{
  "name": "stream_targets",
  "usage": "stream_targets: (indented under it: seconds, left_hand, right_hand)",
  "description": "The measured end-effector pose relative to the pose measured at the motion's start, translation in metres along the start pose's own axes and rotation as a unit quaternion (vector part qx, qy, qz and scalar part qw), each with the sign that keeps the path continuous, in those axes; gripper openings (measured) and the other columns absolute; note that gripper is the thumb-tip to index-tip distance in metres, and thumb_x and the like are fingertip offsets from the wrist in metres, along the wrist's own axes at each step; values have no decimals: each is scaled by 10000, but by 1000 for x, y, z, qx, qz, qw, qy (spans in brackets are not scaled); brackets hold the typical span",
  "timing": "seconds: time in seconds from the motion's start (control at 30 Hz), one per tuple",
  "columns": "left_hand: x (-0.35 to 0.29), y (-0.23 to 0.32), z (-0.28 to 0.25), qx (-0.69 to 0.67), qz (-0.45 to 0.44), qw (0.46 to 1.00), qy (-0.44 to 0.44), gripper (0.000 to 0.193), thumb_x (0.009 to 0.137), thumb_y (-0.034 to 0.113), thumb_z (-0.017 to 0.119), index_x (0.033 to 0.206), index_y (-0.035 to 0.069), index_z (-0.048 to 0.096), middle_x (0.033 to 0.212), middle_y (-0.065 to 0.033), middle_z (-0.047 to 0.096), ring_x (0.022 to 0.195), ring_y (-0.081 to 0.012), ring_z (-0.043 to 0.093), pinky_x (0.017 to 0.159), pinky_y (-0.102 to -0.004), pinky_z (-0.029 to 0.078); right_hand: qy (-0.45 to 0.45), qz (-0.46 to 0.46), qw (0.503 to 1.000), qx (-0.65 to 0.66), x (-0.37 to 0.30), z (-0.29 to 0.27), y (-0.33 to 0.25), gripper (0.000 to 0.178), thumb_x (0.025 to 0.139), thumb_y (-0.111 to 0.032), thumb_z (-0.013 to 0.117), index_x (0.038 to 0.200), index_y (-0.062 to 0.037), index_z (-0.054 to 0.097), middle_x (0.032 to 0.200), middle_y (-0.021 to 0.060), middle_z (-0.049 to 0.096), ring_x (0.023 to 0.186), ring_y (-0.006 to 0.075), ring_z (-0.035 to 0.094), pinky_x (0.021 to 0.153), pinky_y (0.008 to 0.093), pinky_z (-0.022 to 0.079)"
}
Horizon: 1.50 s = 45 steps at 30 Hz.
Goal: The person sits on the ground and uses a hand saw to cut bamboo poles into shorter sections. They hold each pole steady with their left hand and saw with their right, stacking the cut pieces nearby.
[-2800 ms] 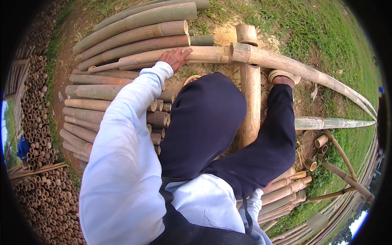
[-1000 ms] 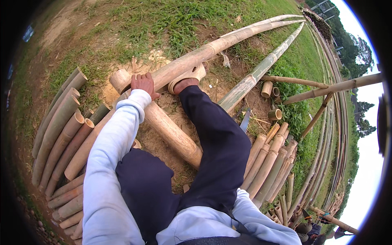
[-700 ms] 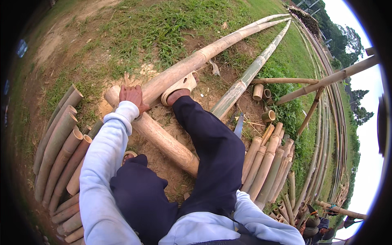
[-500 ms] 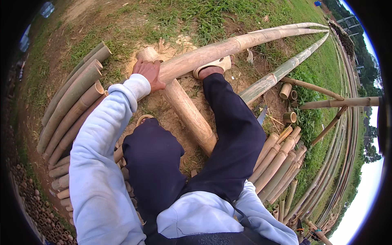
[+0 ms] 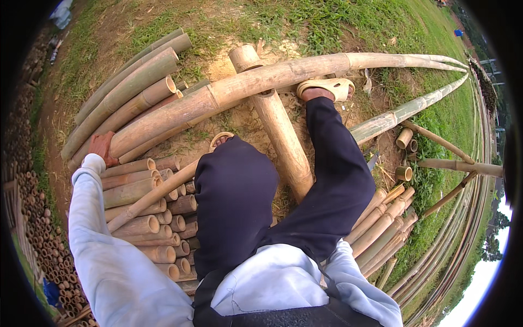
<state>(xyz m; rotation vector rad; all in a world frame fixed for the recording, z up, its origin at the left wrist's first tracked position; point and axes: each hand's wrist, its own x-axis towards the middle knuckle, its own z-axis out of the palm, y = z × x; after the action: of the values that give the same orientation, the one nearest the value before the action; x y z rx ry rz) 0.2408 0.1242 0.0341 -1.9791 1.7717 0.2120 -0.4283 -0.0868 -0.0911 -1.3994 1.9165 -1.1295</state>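
My left hand [image 5: 101, 148] is closed around the near-left end of a long pale bamboo pole [image 5: 283, 71]; most of its fingers are hidden behind the pole's end. The pole crosses over a thick bamboo log [image 5: 280, 139] lying on the ground and runs off to the far right. My right foot, in a beige clog [image 5: 340, 89], rests beside the pole just past that log. At lower right only the right sleeve [image 5: 357, 286] shows; my right hand is out of view.
Cut bamboo lengths are stacked at left [image 5: 131, 82], below my left hand [image 5: 141, 226], and at right [image 5: 381, 223]. A greenish pole [image 5: 403, 111] slants away at right, near a saw blade [image 5: 373, 161]. Short bamboo rings [image 5: 404, 173] lie by a bamboo trestle [image 5: 457, 168].
The long pole has slid leftward across the log, and its end now reaches over the left stacks. My left hand has moved from beside the log out to the left. My view has shifted left.
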Motion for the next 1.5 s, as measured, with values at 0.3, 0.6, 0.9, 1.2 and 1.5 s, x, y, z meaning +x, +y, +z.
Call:
stream_targets:
  seconds: [0.3,0.6,0.9,1.2,1.5]
  left_hand:
    - [-87,69,-13,-288,15,937,198,581,875,317,783,1383,121,577,1356,-142,604,1259,-354,570,1068,-508,429]
    - [-133,195,50,-180,78,956,218,578,665,267,899,1146,105,623,1132,-88,622,1136,-288,591,1004,-436,432]
    - [-131,154,9,-162,-24,902,399,711,780,258,818,1437,226,548,1026,-77,624,863,-328,691,761,-451,574]
    - [-68,171,-62,-46,134,926,350,896,839,299,815,1610,310,358,982,-87,659,818,-294,728,721,-425,601]
    - [6,199,-94,-46,195,961,191,847,928,346,748,1631,312,277,1113,-122,741,927,-355,750,785,-491,621]
  right_hand:
    - [29,25,999,20,-83,-68,57,484,926,-260,753,1306,9,622,1022,138,705,848,281,692,761,381,562]
    - [68,185,974,107,-302,-243,199,480,930,-260,750,1307,8,623,1028,135,707,853,279,694,764,381,563]
    - [240,314,912,109,-307,-343,191,476,1011,-304,623,1378,-3,589,1146,147,679,962,297,684,825,415,554]
    - [377,169,908,63,-279,-365,112,391,987,-290,765,1193,39,720,806,67,659,598,146,565,483,267,430]
    - [387,63,906,158,-253,-374,30,332,981,-316,776,1077,-5,716,663,9,500,562,121,491,511,279,422]
